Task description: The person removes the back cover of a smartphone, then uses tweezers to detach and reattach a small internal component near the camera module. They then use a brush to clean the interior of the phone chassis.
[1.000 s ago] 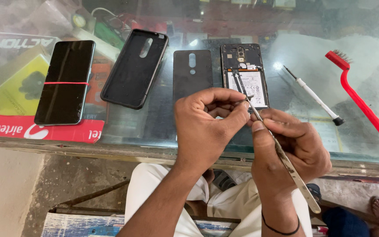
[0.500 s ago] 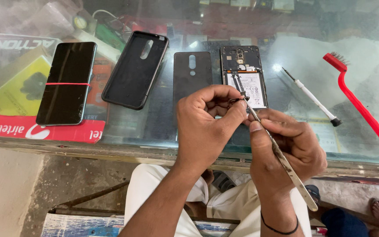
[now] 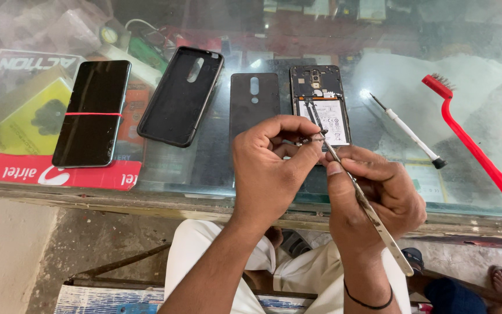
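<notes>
Over the last second little had changed — both hands stayed raised over the near edge of the glass counter (image 3: 164,174), keeping the same pose. The right hand (image 3: 379,200) kept its fingers closed around long metal tweezers (image 3: 358,195), whose tips slanted up to the left hand (image 3: 271,168). That hand's thumb and forefinger were pinched together at the tweezer tips; whether a small part sat between them was too tiny to tell. The opened phone (image 3: 321,104) lay untouched just beyond, between its black back cover (image 3: 254,104) and a white-handled screwdriver (image 3: 408,131) — so the fine work appeared ongoing, still unfinished.
</notes>
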